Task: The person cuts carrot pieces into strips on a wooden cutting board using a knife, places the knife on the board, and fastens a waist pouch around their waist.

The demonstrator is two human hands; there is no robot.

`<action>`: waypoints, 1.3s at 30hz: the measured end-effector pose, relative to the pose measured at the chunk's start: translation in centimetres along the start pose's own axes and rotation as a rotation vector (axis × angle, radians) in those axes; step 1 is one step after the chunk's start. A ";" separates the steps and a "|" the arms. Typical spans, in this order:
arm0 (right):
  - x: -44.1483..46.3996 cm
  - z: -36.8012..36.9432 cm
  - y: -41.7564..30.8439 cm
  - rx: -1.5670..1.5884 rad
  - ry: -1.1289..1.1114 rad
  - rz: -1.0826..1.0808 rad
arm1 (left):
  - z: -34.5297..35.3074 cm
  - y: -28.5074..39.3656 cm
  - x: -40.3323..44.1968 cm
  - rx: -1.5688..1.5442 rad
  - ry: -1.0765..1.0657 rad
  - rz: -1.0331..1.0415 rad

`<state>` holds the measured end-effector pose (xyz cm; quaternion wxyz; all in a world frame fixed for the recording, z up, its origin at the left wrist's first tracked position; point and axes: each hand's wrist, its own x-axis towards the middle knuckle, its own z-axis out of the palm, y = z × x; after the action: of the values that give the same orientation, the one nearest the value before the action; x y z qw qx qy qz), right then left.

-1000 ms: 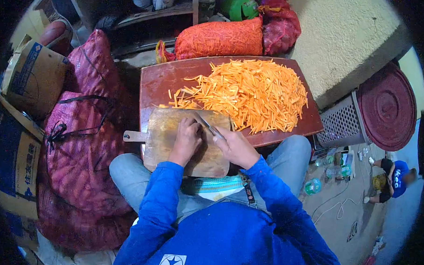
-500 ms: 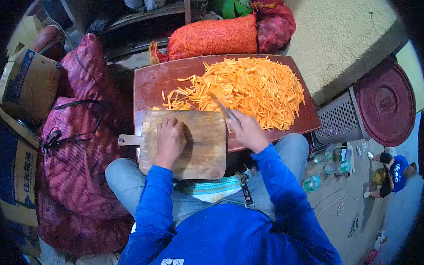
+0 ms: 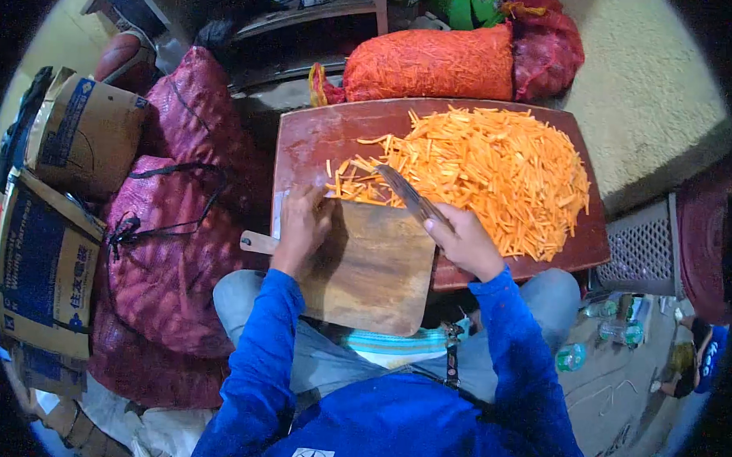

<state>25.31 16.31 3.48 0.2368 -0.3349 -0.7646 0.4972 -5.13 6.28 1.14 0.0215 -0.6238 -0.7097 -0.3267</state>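
Lying at the upper left corner of the cutting board (image 3: 380,281), the left hand (image 3: 303,226) has bent fingers; whether its grip holds anything cannot be told. Farther right, the right hand (image 3: 472,242) has its grip closed around the knife (image 3: 406,194), beside the orange strips (image 3: 497,177) heaped on the worktop (image 3: 305,138); keep blade and left fingers well apart, board steady.

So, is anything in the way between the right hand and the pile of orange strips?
Nothing visible: the right hand is beside the orange strips, its knife overlapping their left part in this view.
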 end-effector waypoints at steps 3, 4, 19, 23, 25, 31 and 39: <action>-0.2 -0.5 0.1 0.163 -0.107 0.146 | 1.4 -2.7 2.2 -0.016 -0.017 -0.041; -0.1 -0.7 -0.1 0.173 -0.116 0.143 | 1.4 -3.0 2.8 0.011 -0.006 -0.002; -2.1 3.2 -1.9 -0.536 -0.294 -0.332 | 1.6 -0.8 3.5 -0.195 -0.244 -0.266; -2.9 4.8 -2.0 -0.656 -0.358 -0.433 | 2.2 -1.2 3.3 -0.225 -0.228 -0.234; -3.2 5.4 -1.8 -0.652 -0.340 -0.454 | 2.9 -1.6 2.9 -0.240 -0.197 -0.213; -3.1 5.9 -2.2 -0.672 -0.315 -0.446 | 3.2 -1.4 2.6 -0.294 -0.174 -0.195; -3.1 6.3 -2.1 -0.730 -0.324 -0.459 | 2.6 -0.6 2.9 -0.559 -0.294 -0.293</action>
<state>22.41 9.65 2.83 0.0847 -0.1361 -0.9713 0.1760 -5.34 10.09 0.04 -0.2999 -0.5376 -0.6702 -0.4146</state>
